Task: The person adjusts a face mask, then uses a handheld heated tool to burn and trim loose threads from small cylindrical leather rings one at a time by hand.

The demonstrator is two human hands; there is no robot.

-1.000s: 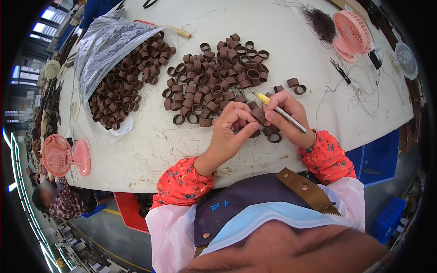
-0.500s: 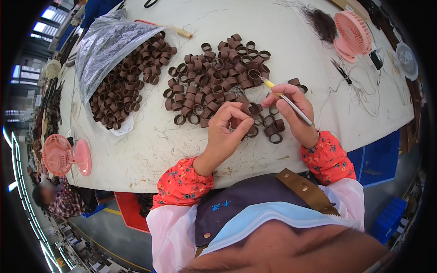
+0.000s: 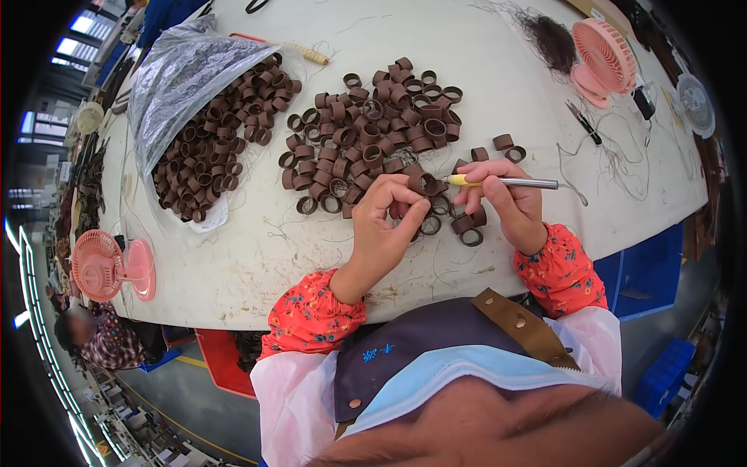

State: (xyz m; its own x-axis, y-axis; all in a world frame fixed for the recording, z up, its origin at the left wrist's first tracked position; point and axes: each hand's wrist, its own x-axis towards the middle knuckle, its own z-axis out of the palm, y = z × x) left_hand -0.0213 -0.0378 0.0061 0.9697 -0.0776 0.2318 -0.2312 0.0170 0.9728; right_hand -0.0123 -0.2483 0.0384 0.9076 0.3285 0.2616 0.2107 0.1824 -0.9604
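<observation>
Between the fingertips of my left hand point(image 3: 387, 216) is a brown ring point(image 3: 424, 182), at the near edge of a pile of brown rings point(image 3: 366, 128). My right hand point(image 3: 510, 204) grips a pen-like tool point(image 3: 513, 182) with a yellow front part and a metal handle. The tool lies nearly level, its tip pointing left at the ring. A wire runs from the handle's rear end. Several loose rings lie under and beside my right hand. Whether the tip touches the ring is too small to tell.
A plastic bag point(image 3: 175, 78) spilling brown rings lies at the left. Pink fans point(image 3: 603, 58) stand at the back right and left. Tweezers point(image 3: 583, 123) and tangled wires lie at the right. A person point(image 3: 97, 338) sits beyond the table at the lower left. Blue bins point(image 3: 642, 272) stand right.
My right hand first drew back from the ring, then turned the tool from a slant to nearly level, its tip now at the ring. My left hand moved slightly left with its ring.
</observation>
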